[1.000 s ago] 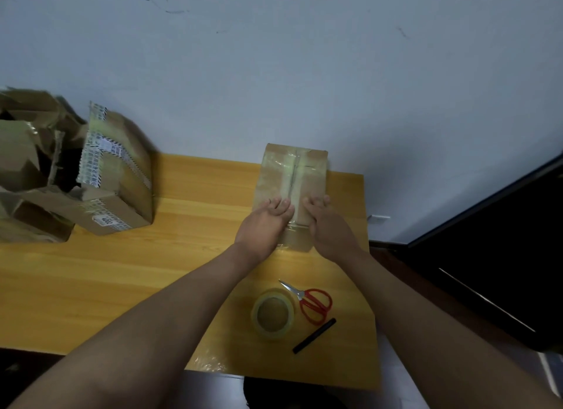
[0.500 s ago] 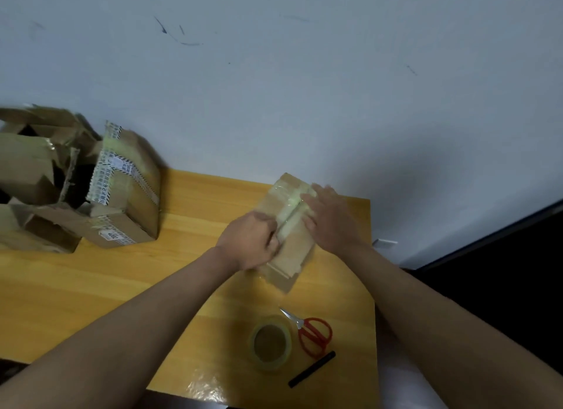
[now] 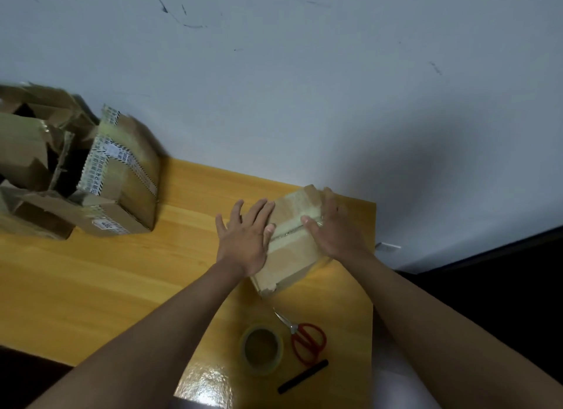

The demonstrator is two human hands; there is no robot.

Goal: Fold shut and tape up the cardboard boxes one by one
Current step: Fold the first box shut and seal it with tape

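Wooden table is seen against a white wall; its right edge drops off beside a dark area.

Pile of cardboard boxes is stacked at the far-left corner of the table. Most are torn open; the one nearest the middle is strapped with printed tape. Judged to be the queue still to be dealt with, but which are done cannot be told.

Small taped box is set near the far-right corner, skewed to the table edges, one corner pointed at the near edge. A clear tape strip runs along its top seam.

Left hand is laid flat with fingers spread wide, pressed on the box's left part, thumb at the tape line. Nothing is gripped. Right hand is laid flat over the right part, fingers reaching over the far side, thumb on the seam. Probably the tape is being rubbed down or the box turned for another strip.

Tape roll, red scissors and black pen are parked at the near-right corner, just beside each other, within easy reach.

Room: wide bare wood is left between pile and box. To the right, little margin remains before the edge, so sliding that way risks a drop.
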